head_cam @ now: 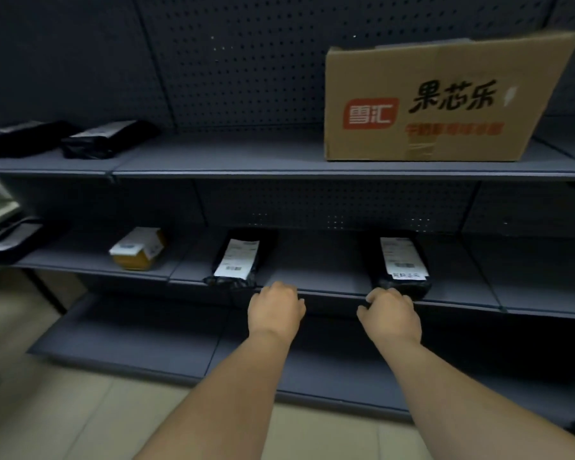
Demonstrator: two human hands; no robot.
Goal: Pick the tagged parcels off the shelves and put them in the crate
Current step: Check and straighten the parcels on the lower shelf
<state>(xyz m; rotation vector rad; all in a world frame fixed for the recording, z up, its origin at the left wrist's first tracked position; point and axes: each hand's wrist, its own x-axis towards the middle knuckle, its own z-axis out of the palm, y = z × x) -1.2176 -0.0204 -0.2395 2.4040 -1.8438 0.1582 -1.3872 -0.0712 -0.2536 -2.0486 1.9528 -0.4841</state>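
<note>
Left hand: the left hand reaches to the front edge of the middle shelf, fingers curled downward, just beside the near end of the left black parcel; its grip has hold of nothing that shows.
Right hand: the right hand is at the same shelf edge, fingers curled, touching the near end of the right black parcel; whether its grip has closed on the bag cannot be told.
Parcels on the middle shelf: both black bags lie flat with white labels facing up, well apart from each other. Further left sits a small yellow box with a white label, and a dark bag at the far left.
Top shelf: two black bags lie side by side at the left; a large cardboard box with red and black print stands at the right.
Bottom shelf: the bottom shelf lies under the forearms.
Floor: pale tiles below.
</note>
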